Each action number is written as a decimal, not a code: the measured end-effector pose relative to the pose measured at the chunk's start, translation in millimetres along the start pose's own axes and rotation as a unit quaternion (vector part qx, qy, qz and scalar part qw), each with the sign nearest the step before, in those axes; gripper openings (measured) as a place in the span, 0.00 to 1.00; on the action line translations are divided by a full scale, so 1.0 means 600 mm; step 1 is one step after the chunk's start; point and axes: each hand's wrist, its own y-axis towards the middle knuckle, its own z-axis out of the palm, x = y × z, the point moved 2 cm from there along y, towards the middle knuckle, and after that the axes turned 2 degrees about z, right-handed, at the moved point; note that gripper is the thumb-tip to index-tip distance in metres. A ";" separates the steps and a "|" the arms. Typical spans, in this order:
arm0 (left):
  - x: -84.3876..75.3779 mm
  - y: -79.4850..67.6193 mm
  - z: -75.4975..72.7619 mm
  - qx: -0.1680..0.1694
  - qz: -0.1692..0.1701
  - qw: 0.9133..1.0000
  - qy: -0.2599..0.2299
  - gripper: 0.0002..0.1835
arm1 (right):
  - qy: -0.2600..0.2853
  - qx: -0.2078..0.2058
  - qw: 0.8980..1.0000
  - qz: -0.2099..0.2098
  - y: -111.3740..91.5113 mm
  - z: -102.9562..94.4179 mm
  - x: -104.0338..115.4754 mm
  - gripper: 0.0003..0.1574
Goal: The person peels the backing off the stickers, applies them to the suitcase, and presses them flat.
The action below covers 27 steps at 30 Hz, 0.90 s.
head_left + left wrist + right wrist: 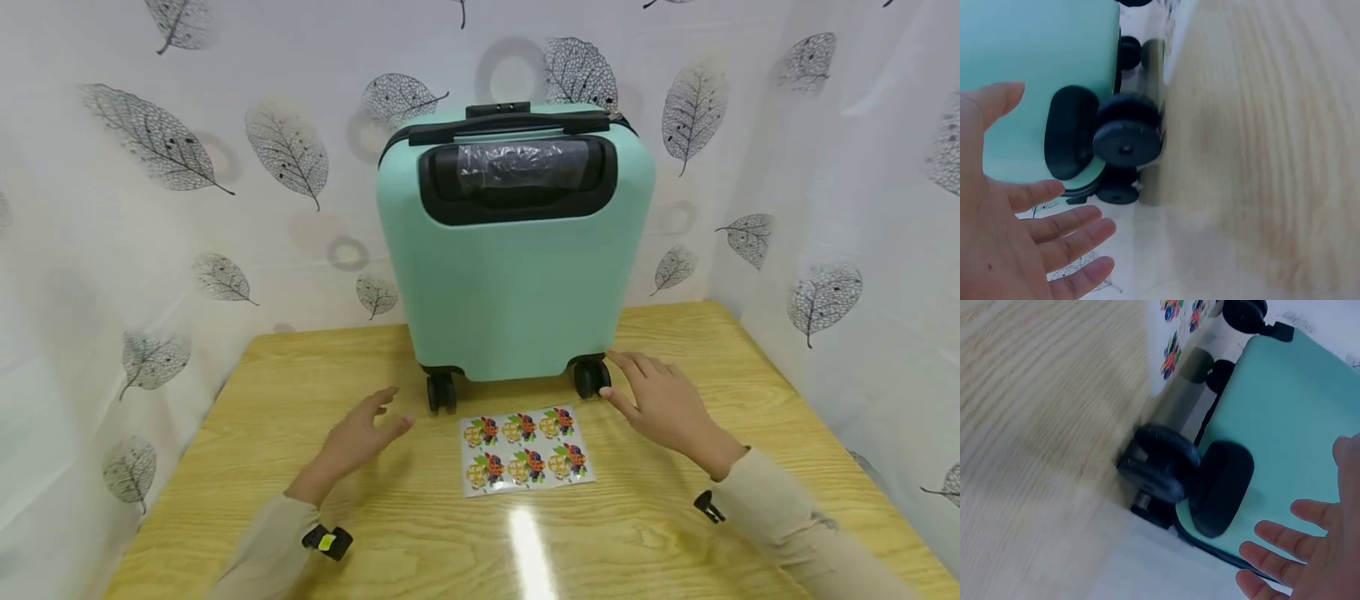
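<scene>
A mint-green suitcase (pixel 517 292) stands upright on its black wheels at the back of the wooden table. Flat on the table in front of it lies a sheet of fruit stickers (pixel 527 451). To the left of the sheet, my left hand (pixel 358 437) hovers with spread fingers, holding nothing. My right hand (pixel 663 406) is near the right front wheel (pixel 591 378), also empty, its fingers extended. Both wrist views show the palms facing the lower corners of the suitcase, with a gap at the left wheel (pixel 1127 142); the right wheel (pixel 1159 462) is apart from the fingers too.
The wooden table (pixel 645 533) reaches back to a white curtain (pixel 300 225) printed with grey leaves, which also hangs at both sides. On top of the suitcase is a black carry handle (pixel 510 123), and a plastic-wrapped trolley handle (pixel 522 167) sits recessed below it.
</scene>
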 end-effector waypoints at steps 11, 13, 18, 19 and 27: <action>0.003 -0.010 0.051 0.056 -0.026 0.984 -0.169 0.30 | 0.070 0.053 0.996 -0.017 0.003 0.040 0.053 0.34; -0.001 -0.007 0.055 0.061 -0.031 0.980 -0.186 0.30 | 0.087 0.068 0.994 -0.019 0.007 0.047 0.065 0.33; -0.010 0.006 0.069 0.098 -0.033 0.969 -0.223 0.31 | 0.149 0.113 0.982 -0.027 0.014 0.062 0.092 0.32; -0.012 0.008 0.073 0.105 -0.030 0.968 -0.228 0.31 | 0.162 0.125 0.978 -0.027 0.015 0.065 0.097 0.31; -0.027 0.026 0.093 0.122 -0.037 0.962 -0.240 0.30 | 0.245 0.179 0.953 -0.018 0.033 0.092 0.127 0.31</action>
